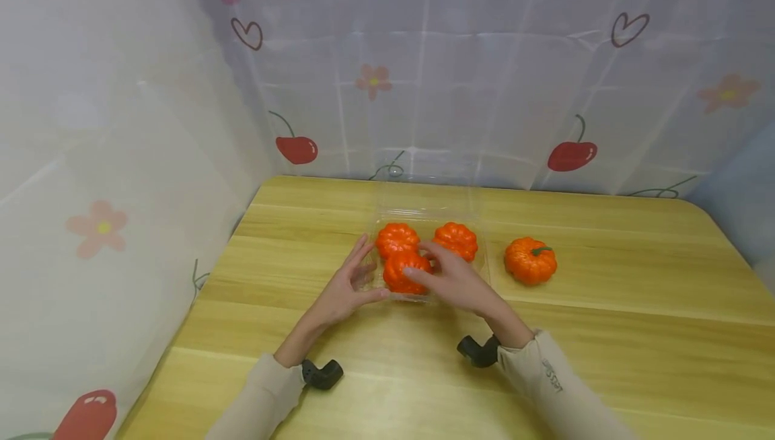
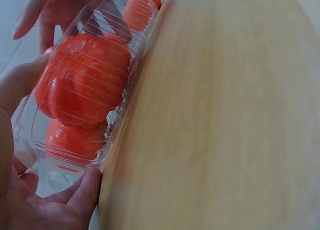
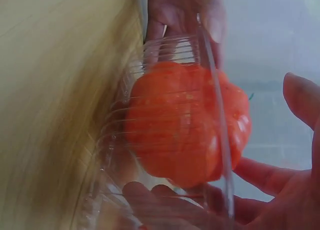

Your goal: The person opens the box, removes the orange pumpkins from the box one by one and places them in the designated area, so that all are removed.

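Note:
A clear plastic box (image 1: pixel 412 299) stands on the table with its lid (image 1: pixel 426 196) raised at the back. Inside are an orange toy pumpkin (image 1: pixel 401 277) at the front, another pumpkin (image 1: pixel 397 237) behind it and a third pumpkin (image 1: pixel 458 241) at the back right. My left hand (image 1: pixel 340 294) holds the box's front left corner, thumb at the front rim and fingers along the left side. Over the box, my right hand (image 1: pixel 457 282) has its fingers spread beside the front pumpkin. In the right wrist view, that thumb stands apart from the pumpkin (image 3: pixel 180 122).
Another orange pumpkin (image 1: pixel 530 262) with a green stem sits on the wooden table (image 1: pixel 636 278), right of the box. A printed sheet (image 1: pixel 454 77) hangs along the back edge and left side. Dark curved pieces (image 1: pixel 323 374) are at both wrists.

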`<state>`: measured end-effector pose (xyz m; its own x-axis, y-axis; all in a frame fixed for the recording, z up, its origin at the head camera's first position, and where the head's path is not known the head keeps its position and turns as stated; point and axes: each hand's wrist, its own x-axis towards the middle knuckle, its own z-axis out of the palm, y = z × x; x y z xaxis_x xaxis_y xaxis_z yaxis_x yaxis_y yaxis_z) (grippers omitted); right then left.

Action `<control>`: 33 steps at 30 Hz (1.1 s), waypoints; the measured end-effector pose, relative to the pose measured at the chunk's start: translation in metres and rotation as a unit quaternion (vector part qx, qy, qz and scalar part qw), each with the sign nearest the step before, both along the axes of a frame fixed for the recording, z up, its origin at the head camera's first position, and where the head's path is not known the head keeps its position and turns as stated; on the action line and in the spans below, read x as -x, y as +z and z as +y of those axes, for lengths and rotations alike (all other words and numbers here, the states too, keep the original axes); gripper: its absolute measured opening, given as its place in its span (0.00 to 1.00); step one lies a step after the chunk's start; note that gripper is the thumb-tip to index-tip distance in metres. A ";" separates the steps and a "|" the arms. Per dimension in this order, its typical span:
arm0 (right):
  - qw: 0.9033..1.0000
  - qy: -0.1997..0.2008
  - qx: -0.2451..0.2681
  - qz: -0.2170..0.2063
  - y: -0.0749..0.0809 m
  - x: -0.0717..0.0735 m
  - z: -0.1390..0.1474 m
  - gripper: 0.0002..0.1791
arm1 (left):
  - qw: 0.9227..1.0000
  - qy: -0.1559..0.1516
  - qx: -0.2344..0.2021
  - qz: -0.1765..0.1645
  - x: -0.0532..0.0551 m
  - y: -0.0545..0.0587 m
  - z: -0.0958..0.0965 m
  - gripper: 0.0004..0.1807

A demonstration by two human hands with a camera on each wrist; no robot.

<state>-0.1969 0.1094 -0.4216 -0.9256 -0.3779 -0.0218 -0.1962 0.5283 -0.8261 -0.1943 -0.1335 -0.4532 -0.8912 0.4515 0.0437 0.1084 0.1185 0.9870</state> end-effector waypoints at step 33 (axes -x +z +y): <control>0.998 -0.054 0.019 0.019 -0.018 0.004 -0.009 0.32 | 0.999 0.022 0.019 0.015 0.011 -0.028 -0.001 0.55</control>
